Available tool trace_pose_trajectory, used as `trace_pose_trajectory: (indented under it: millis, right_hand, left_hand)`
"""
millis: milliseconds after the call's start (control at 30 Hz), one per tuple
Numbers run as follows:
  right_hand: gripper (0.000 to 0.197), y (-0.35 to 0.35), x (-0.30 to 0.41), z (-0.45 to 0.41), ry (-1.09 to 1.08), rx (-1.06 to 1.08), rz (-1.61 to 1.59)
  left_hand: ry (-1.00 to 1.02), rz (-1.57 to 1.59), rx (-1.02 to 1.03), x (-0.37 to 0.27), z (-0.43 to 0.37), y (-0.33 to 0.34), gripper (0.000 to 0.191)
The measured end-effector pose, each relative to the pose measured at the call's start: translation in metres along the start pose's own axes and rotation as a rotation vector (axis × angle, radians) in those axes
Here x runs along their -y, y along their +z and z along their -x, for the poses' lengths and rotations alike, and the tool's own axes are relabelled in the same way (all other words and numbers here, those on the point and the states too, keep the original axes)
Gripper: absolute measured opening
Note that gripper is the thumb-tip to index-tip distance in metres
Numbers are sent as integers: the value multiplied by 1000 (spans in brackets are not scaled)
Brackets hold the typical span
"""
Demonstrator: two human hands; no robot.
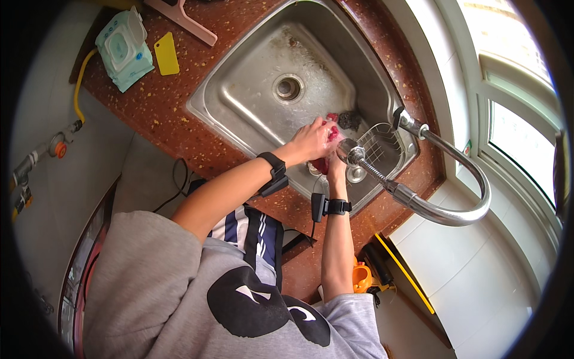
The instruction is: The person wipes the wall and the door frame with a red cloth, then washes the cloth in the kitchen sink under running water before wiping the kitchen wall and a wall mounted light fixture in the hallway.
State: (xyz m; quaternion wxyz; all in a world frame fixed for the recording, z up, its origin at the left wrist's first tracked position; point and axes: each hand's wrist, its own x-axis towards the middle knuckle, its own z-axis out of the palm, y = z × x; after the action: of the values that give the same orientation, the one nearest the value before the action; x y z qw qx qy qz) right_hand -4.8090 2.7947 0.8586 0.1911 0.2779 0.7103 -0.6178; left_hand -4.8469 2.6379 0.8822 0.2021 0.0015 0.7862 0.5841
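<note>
Over the near right part of a stainless steel sink (251, 105), my left hand (309, 141) holds a wet red cloth (332, 133), with folds of it showing past the fingers. My right hand (336, 167) meets it from below and grips the same cloth; its fingers are partly hidden by the faucet head (350, 151). Water and some froth appear around the hands under the spout. More red fabric hangs below, between the two wrists. A dark scouring pad (349, 120) lies just beyond the hands, touching or close to the cloth.
A wire basket (381, 144) sits in the sink's right corner, beside a round metal fitting (356, 174). The curved faucet pipe (466, 215) arches over the right counter. Wet wipes (123, 51), a yellow scraper (167, 54) and a pink squeegee (190, 23) lie on the left counter.
</note>
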Motion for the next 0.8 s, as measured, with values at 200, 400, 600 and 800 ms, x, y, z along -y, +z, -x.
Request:
trace_pose_trajectory:
  millis: [200, 400, 600, 800]
  right_hand:
    - [28, 10, 15, 5, -8, -86, 640]
    - [41, 50, 45, 45, 219, -223, -595]
    - [45, 34, 40, 35, 471, -158, -754]
    - [36, 24, 16, 13, 304, -112, -507]
  left_hand:
    - [-284, -14, 219, -1, -23, -15, 38]
    - [71, 283, -252, -2, -2, -14, 35]
    - [349, 58, -104, 1, 16, -12, 52]
    - [197, -118, -98, -14, 8, -2, 46]
